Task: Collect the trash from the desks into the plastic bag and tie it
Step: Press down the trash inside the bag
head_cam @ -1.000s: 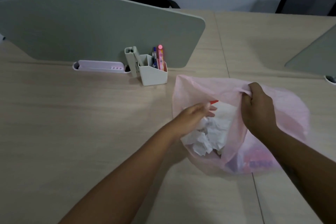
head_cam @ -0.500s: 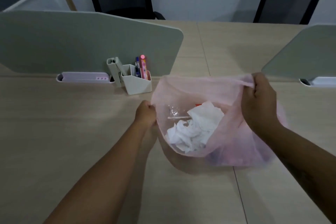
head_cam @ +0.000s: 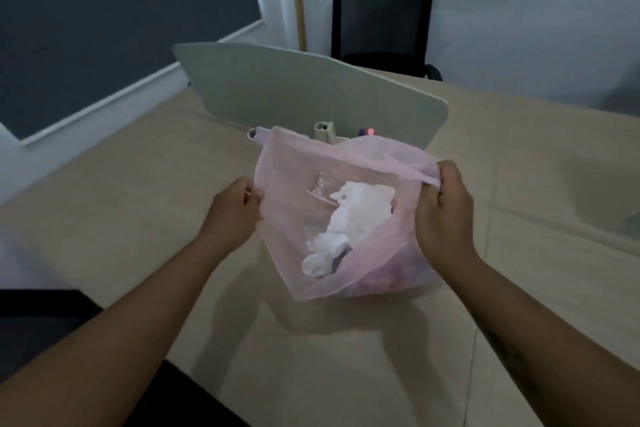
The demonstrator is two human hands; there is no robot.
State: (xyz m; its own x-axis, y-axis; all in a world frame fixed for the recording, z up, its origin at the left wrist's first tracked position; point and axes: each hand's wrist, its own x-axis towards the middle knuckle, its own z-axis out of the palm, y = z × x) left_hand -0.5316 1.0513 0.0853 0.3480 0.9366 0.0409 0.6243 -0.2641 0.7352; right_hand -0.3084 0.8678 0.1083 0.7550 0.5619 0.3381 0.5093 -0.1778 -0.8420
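A thin pink plastic bag (head_cam: 287, 218) hangs lifted above the wooden desk (head_cam: 145, 204), its mouth stretched between both hands. My left hand (head_cam: 233, 210) pinches the bag's left rim. My right hand (head_cam: 445, 215) grips the right rim, bunched in its curled fingers. Inside the bag lie crumpled white paper (head_cam: 353, 215), a piece of clear plastic wrapper (head_cam: 317, 189) and some darker trash near the bottom right, seen through the film.
A grey divider panel (head_cam: 294, 94) stands behind the bag. A white pen holder (head_cam: 325, 131) with pens shows just above the bag's rim. A black chair (head_cam: 381, 24) stands by the far wall. A dark chair edge (head_cam: 31, 319) is at the lower left.
The bag has been lifted off the desk and held up between both hands. My left hand went from inside the bag to its left rim. The view has swung left.
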